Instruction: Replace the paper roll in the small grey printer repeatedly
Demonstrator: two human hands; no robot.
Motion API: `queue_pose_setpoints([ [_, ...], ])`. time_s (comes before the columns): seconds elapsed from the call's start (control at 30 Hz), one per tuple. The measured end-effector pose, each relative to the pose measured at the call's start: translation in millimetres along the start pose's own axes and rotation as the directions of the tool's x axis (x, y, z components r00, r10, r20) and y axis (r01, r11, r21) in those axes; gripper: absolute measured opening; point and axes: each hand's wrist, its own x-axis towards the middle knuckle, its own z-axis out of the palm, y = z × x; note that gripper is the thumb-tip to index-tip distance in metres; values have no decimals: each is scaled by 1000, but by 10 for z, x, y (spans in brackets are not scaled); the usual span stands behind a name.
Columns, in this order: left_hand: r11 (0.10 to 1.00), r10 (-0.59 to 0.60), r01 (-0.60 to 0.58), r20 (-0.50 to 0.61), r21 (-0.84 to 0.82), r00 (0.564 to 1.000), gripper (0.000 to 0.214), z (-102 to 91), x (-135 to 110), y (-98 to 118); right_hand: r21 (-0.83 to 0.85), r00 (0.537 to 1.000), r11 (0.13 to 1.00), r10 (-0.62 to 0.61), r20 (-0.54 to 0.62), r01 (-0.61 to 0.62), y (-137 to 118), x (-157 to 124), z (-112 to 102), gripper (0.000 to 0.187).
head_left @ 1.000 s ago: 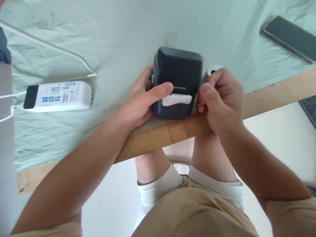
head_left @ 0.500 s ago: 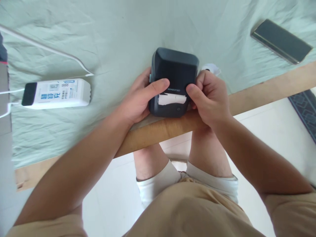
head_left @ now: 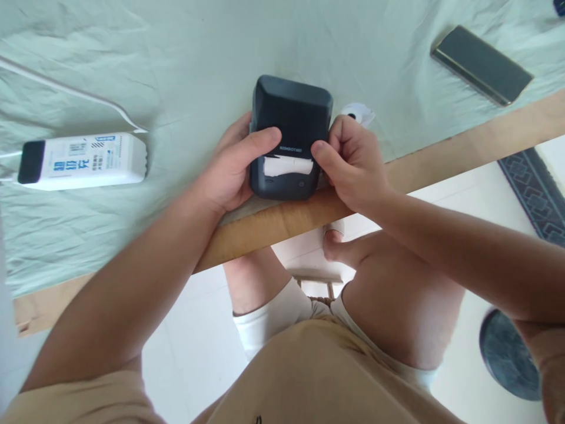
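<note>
A black portable label printer point(head_left: 293, 115) is held tilted over the table's front edge, its lower end towards me. A white paper strip point(head_left: 289, 166) with a torn edge lies across its slot. My left hand point(head_left: 238, 159) is wrapped round the printer's left side, thumb on the top face. At the right side my right hand point(head_left: 351, 162) is closed, with its thumb on the casing and fingers curled at the edge. Just behind that hand lies a white crumpled-looking piece point(head_left: 362, 113) with a dark spot, partly hidden.
On the green cloth point(head_left: 189, 70), a white power bank point(head_left: 92, 160) with cables lies at left. A dark phone point(head_left: 483, 63) lies at right. The wooden table edge point(head_left: 265, 235) runs in front of my legs. A dark round object point(head_left: 507, 353) is on the floor at lower right.
The whole view has shifted, so the table things appear further left. My right leg has swung outward to the right. Both hands keep their hold on the printer.
</note>
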Motion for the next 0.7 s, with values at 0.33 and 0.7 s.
queue_pose_setpoints([
  [0.33, 997, 19, -16, -31, 77, 999, 36, 32, 15, 39, -99, 1000, 995, 16, 4, -15, -125, -25, 13, 44],
  [0.7, 997, -41, 46, -80, 57, 996, 37, 25, 1, 79, -95, 1000, 995, 14, 28, -11, -147, -33, 24, 46],
])
